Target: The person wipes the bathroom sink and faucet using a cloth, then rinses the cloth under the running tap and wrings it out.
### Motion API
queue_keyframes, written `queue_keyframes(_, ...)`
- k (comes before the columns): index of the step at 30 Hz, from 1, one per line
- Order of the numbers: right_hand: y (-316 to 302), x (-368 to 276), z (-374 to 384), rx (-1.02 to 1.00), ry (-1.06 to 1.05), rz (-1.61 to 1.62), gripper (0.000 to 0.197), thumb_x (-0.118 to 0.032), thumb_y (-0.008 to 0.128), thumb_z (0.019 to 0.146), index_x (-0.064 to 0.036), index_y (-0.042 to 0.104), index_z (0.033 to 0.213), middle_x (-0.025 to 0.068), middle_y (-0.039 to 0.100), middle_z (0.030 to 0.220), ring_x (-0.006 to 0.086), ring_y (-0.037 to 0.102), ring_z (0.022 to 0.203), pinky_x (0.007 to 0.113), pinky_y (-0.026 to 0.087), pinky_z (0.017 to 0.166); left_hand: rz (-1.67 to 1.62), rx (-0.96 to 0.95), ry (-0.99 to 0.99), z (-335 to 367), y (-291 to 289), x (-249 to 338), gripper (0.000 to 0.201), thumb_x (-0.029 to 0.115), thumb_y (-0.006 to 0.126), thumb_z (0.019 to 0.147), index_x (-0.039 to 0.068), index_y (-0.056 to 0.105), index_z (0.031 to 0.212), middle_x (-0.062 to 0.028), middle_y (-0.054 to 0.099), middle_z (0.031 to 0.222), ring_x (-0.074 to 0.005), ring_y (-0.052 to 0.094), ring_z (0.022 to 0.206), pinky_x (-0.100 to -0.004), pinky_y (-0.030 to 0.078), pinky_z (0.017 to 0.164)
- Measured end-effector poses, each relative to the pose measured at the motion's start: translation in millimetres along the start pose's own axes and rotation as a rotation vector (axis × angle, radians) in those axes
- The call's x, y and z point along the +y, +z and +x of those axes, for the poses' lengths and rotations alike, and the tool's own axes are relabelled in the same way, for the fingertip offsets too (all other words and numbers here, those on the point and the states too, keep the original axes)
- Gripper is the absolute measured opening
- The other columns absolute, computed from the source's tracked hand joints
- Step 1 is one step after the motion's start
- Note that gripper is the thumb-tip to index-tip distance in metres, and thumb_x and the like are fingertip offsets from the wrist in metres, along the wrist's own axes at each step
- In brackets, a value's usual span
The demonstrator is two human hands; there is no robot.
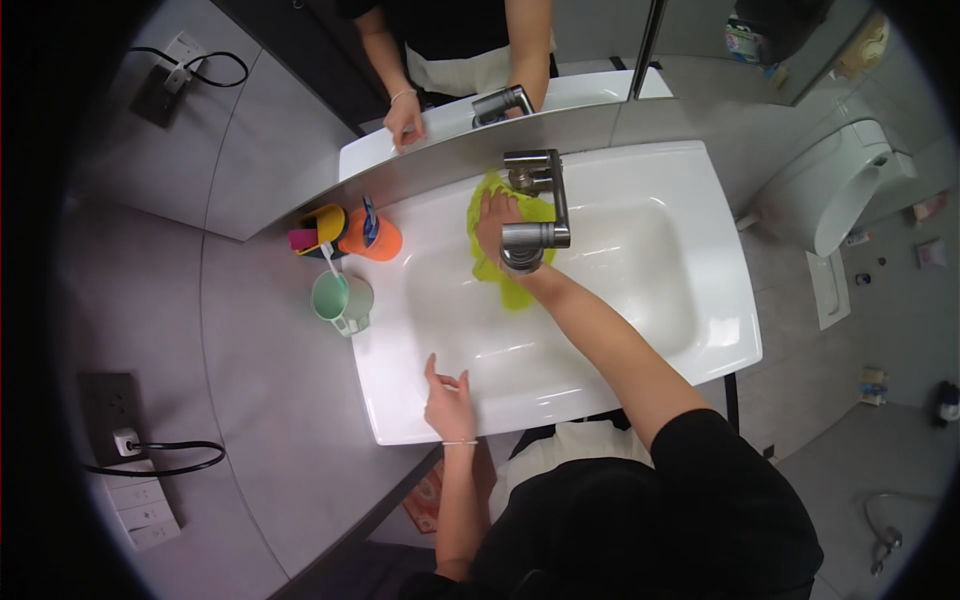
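My right hand [494, 222] reaches across the white sink [725, 300] and lies with its fingers stretched flat on a yellow-green cloth [516, 294]. The cloth is spread over the back of the basin, at the foot of the metal faucet [560, 205]. The faucet's spout covers part of my right wrist and the heel of the hand. Above the sink's front left rim, my left hand [450, 408] holds nothing, its index finger and thumb apart. A thin bracelet [460, 442] circles the left wrist.
Left of the sink stand a green cup [338, 300] with a toothbrush, an orange cup [378, 238] and a yellow-and-black holder [326, 222]. A mirror [590, 45] rises behind the sink. A white toilet [825, 195] is at the right. Black cords [190, 460] hang from wall sockets.
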State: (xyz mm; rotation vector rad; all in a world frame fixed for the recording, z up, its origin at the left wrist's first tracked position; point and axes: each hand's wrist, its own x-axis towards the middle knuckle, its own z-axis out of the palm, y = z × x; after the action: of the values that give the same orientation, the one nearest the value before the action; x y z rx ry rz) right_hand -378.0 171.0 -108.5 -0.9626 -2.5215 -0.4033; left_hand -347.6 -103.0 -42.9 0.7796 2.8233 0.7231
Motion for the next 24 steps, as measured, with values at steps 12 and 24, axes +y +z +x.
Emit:
queue_keyframes(12,18,14,3,-0.091,-0.031,0.079,0.020,-0.018,0.050,0.075,-0.0062,0.052,0.091,0.0094,0.051,0.088,0.0214,0.050,0.087,0.032,0.036,0.076,-0.066,-0.061,-0.077,-28,-16,14,0.052,0.019,0.062,0.078,0.010,0.039,0.123,-0.0018,0.056,0.066,-0.0167,0.056,0.051,-0.0291,0.043,0.052)
queue_keyframes(24,9,155,-52,-0.076,-0.176,0.092,0.027,-0.020,0.058,0.072,-0.0099,0.051,0.096,0.0035,0.052,0.096,0.0197,0.051,0.094,0.039,0.043,0.073,-0.028,-0.008,-0.149,-59,-19,-9,0.043,0.022,0.059,0.081,0.009,0.044,0.119,-0.0030,0.056,0.064,-0.0202,0.056,0.052,-0.0321,0.043,0.052)
